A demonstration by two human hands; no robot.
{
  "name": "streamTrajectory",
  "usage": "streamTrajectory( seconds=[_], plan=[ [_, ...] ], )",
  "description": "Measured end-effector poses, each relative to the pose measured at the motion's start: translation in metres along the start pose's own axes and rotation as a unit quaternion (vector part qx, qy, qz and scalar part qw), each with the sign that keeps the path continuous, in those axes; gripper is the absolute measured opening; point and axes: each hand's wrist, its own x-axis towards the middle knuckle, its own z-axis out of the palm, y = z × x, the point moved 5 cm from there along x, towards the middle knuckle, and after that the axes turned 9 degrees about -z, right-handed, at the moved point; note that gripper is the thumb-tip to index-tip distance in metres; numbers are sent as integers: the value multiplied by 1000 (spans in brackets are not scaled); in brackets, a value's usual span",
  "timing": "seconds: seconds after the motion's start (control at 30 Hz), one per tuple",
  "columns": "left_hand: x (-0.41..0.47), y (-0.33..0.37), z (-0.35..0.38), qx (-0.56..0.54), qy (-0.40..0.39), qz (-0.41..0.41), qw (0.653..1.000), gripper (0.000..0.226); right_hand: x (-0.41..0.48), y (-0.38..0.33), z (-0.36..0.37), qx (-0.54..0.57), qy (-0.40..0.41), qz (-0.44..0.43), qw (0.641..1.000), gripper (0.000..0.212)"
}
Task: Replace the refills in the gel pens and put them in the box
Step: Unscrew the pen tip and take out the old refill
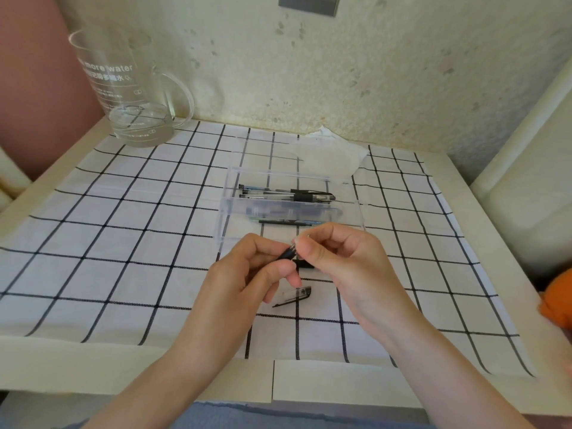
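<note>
Above the middle of the checked cloth [123,243], just in front of the clear box [223,209], both hands are meeting on one gel pen [288,252]. The left hand [244,274] is gripping the barrel, its fingers curled round it, with the black grip section showing past the thumb. The right hand [343,258] is pinching the tip end, its thumb and forefinger clamped together on it; whether it is unscrewing or tightening cannot be told. The pen's long axis is running from lower left up to the right, with its tip pointing toward the box.

The pen cap [295,295] is lying on the cloth just below the hands. Capped pens [288,195] are lying crosswise in the box. A thin dark refill [288,222] is lying parallel to them along the near side, just beyond the right hand, so that hand is likely the nearer one for reaching it.

Bare cloth is lying to the left and toward the near edge of the counter [340,382]. A glass jug [130,88] is standing well apart at the far left corner, and a tissue [328,153] is lying behind the box.
</note>
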Motion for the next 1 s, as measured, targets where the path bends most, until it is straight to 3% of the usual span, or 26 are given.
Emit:
streamTrajectory(
  seconds=[0.1, 0.37, 0.53, 0.73, 1.0],
  plan=[
    [1, 0, 0, -9, -8, -7, 1000, 15, 0, -1, 0, 2, 3, -10, 1000, 16],
    [3, 7, 2, -44, -66, 3, 997, 29, 1, -9, 3, 27, -31, -25, 999, 13],
    [2, 7, -1, -29, -48, 21, 998, 30, 1, -5, 4, 47, -49, 20, 997, 24],
    [3, 3, 2, -27, -55, 13, 998, 28, 0, -4, 2, 35, -27, 4, 999, 12],
    [4, 3, 0, -9, -41, 13, 999, 25, 1, -2, 4, 36, -37, 6, 999, 19]
  ],
)
